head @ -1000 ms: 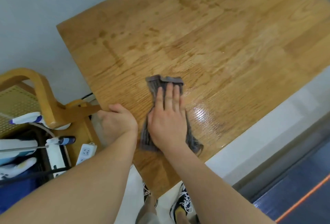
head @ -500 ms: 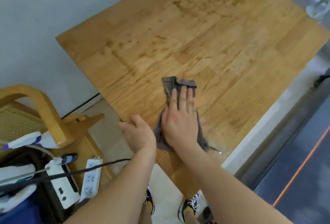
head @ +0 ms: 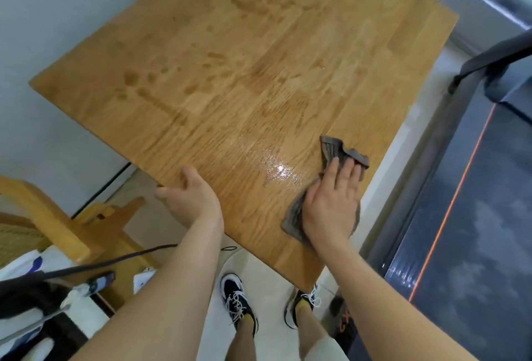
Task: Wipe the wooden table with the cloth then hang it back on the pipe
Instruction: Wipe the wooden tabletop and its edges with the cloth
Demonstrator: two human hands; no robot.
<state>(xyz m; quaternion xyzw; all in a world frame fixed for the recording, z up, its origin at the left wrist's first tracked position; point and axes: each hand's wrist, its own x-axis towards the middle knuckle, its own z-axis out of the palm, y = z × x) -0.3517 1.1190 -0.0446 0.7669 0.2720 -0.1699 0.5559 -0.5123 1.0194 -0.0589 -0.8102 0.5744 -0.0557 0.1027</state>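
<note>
Near the right edge of the desk (head: 230, 72), the right hand (head: 331, 202) presses flat, fingers straight, on the grey cloth (head: 335, 149); the left hand (head: 191, 198) grips the desk's left edge, thumb on top

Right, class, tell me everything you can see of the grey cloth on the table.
The grey cloth is thin, ribbed-looking fabric, crumpled into a long bunched strip. It lies on the wooden table near its right edge, beside a shiny wet patch. The right hand presses its middle with straight fingers, so only its ends show: one beyond them, one by the wrist.
</note>
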